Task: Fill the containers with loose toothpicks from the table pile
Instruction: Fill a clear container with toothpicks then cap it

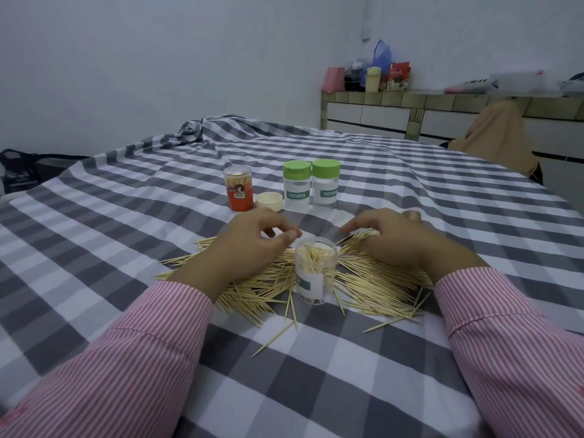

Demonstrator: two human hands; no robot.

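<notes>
1. Hands first: your left hand (249,238) hovers just left of the open clear jar (314,270), thumb and fingers curled toward each other beside the jar's rim. Whether they pinch a toothpick you cannot tell.
2. Your right hand (396,237) sits right of that jar, palm down with fingers loosely spread, resting on the loose toothpicks (373,279); it grips nothing that shows.
3. Both forearms wear pink striped sleeves (142,352) and come in from the near edge, one on each side of the jar.
4. The open clear jar stands upright in the middle of the pile, with no lid on it, already holding a bunch of toothpicks standing on end.
5. The pile fans out left and right of the jar on the checked cloth (94,248) covering the surface, with a few strays nearer you.
6. Count of containers: four. One open clear jar; beyond it, two clear jars with green lids (311,184) standing just beside each other, each labelled TOOTHPICK; left of those, one red-labelled jar (238,188) full of toothpicks.
7. One loose cream lid (268,200) lies between the red-labelled jar and the green-lidded pair.
</notes>
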